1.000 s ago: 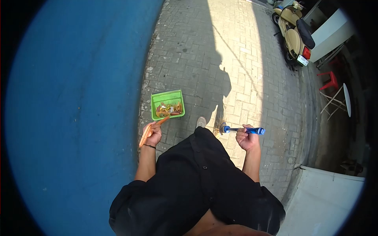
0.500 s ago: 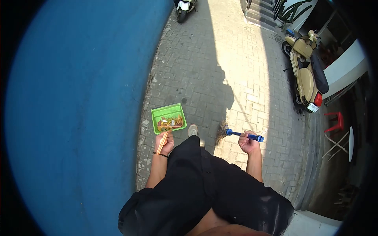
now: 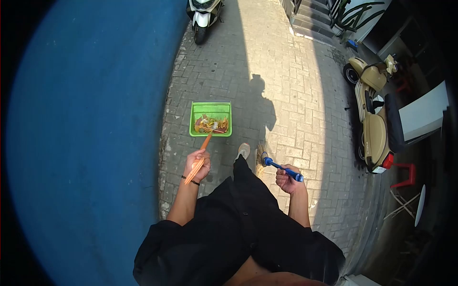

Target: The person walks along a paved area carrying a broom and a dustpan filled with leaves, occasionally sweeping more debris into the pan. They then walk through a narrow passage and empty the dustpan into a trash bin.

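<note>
My left hand [image 3: 196, 164] is closed around the orange handle of a green dustpan [image 3: 210, 108], held out in front of me on the left. Dry leaves and bits of litter [image 3: 212, 125] lie in the pan. On the right, my right hand [image 3: 289, 180] grips the blue handle of a broom [image 3: 281, 168]. Its straw bristles [image 3: 261, 159] point down and left, close to my shoe [image 3: 244, 150]. Whether the bristles touch the paving cannot be made out.
A blue wall [image 3: 95, 143] runs along the left of the paved alley [image 3: 281, 95]. A white scooter [image 3: 202, 21] stands ahead by it. On the right are a beige scooter [image 3: 375, 133], a red stool [image 3: 404, 175] and a folding table [image 3: 420, 206]. Steps [image 3: 312, 21] rise at the back.
I have moved forward along the alley, and the white scooter looks nearer. The dustpan has swung out and slightly right. The broom has come left, nearer my body's middle.
</note>
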Action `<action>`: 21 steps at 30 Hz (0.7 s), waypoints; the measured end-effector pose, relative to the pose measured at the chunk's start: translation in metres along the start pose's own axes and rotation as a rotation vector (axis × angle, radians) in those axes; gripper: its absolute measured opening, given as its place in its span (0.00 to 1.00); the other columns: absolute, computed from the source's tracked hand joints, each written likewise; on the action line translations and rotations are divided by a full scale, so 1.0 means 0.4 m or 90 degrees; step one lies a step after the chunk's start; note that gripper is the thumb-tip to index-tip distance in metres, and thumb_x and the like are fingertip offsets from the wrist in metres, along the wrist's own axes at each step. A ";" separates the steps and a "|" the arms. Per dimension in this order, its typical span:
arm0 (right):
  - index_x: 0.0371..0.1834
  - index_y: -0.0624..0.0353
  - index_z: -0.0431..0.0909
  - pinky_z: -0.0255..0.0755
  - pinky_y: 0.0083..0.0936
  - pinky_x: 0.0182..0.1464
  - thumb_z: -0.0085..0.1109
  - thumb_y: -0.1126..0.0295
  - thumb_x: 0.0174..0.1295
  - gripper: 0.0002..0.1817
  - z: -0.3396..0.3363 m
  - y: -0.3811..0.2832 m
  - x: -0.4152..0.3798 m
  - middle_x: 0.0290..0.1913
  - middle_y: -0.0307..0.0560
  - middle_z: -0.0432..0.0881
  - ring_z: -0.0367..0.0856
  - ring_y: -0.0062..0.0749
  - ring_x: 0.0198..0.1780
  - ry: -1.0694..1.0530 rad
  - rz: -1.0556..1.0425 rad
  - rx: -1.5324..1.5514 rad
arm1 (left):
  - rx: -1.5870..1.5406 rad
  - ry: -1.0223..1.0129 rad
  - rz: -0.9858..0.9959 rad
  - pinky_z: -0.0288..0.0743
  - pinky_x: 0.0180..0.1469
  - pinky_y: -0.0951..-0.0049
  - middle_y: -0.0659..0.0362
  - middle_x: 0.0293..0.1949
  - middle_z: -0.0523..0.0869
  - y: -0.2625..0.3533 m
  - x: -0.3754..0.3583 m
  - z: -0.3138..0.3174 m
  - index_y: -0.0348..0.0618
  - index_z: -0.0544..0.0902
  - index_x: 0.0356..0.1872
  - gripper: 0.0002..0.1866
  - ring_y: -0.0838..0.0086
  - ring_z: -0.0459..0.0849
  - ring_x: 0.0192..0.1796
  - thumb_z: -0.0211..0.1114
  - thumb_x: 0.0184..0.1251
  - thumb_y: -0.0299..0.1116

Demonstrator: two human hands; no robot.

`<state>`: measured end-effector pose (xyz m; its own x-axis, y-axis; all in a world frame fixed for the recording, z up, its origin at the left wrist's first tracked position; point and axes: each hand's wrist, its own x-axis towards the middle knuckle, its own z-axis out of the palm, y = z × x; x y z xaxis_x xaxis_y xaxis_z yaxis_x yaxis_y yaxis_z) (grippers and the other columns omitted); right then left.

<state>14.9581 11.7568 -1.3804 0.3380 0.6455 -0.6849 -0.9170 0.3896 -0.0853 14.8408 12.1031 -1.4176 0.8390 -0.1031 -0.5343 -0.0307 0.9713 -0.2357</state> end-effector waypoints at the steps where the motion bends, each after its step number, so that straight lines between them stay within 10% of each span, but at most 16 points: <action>1: 0.19 0.57 0.65 0.56 0.16 0.19 0.51 0.68 0.55 0.11 0.069 -0.077 0.051 0.15 0.36 0.68 0.59 0.18 0.14 -0.006 0.036 -0.021 | 0.001 -0.002 0.010 0.56 0.16 0.85 0.68 0.14 0.65 0.011 0.076 0.069 0.44 0.64 0.22 0.10 0.86 0.63 0.13 0.47 0.65 0.25; 12: 0.31 0.63 0.66 0.59 0.17 0.20 0.51 0.70 0.61 0.08 0.752 -0.963 0.525 0.19 0.38 0.66 0.61 0.20 0.17 -0.108 -0.118 -0.320 | 0.028 0.004 -0.026 0.55 0.15 0.86 0.68 0.15 0.65 0.178 0.847 0.783 0.44 0.64 0.22 0.15 0.87 0.64 0.12 0.50 0.69 0.36; 21: 0.42 0.58 0.70 0.72 0.22 0.29 0.59 0.74 0.54 0.13 0.883 -1.559 1.062 0.28 0.42 0.76 0.75 0.26 0.27 -0.067 -0.195 -0.412 | 0.115 -0.009 -0.133 0.52 0.16 0.84 0.69 0.15 0.66 0.484 1.669 1.200 0.46 0.64 0.21 0.12 0.88 0.63 0.12 0.50 0.66 0.27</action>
<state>15.7484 12.0199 -1.3626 0.5888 0.6423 -0.4907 -0.7083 0.1175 -0.6960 15.6556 12.3252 -1.4303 0.8244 -0.3032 -0.4779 0.2398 0.9520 -0.1902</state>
